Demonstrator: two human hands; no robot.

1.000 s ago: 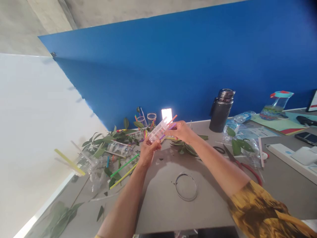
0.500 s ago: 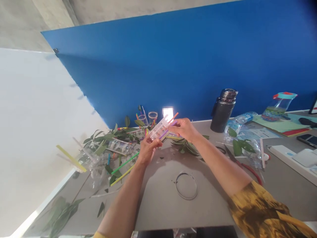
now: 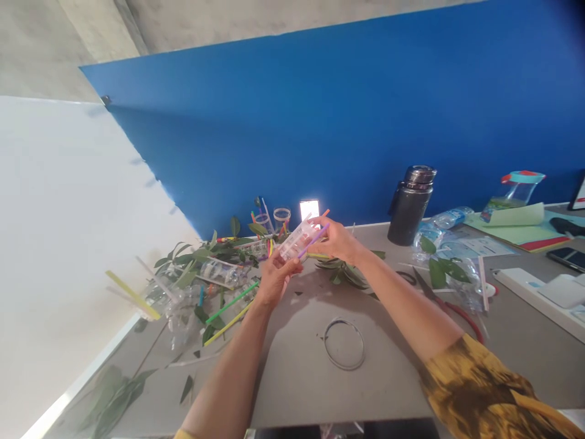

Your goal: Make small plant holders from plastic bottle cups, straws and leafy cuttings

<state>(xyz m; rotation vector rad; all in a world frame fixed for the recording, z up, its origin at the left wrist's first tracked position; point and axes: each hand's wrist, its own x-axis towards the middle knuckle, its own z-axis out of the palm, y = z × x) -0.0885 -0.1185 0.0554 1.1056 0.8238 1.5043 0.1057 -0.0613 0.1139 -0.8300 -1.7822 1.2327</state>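
Observation:
Both of my hands hold a clear ridged plastic bottle (image 3: 294, 242) tilted up to the right over the table. A purple straw (image 3: 315, 238) runs along its near side, and the tip of an orange straw (image 3: 326, 213) shows at its far end. My left hand (image 3: 277, 277) is closed round the lower end, thumb on the near side. At the upper end, my right hand (image 3: 336, 239) is closed on the bottle beside the purple straw. Its fingertips are partly hidden, so I cannot tell whether it pinches the straw too. Behind the bottle stands a bright lit screen (image 3: 309, 209).
Leaves, clear bottles and a green straw (image 3: 232, 302) clutter the left. A wire ring (image 3: 343, 344) lies in front. To the right are red-handled scissors (image 3: 464, 320), a black flask (image 3: 411, 205), a white box (image 3: 539, 303) and a jug (image 3: 518, 189) behind green paper (image 3: 512, 215).
My right hand has shifted to reach further over the bottle's upper end, and the bottle has turned slightly. On the right, a green paper edge has lifted in front of the jug.

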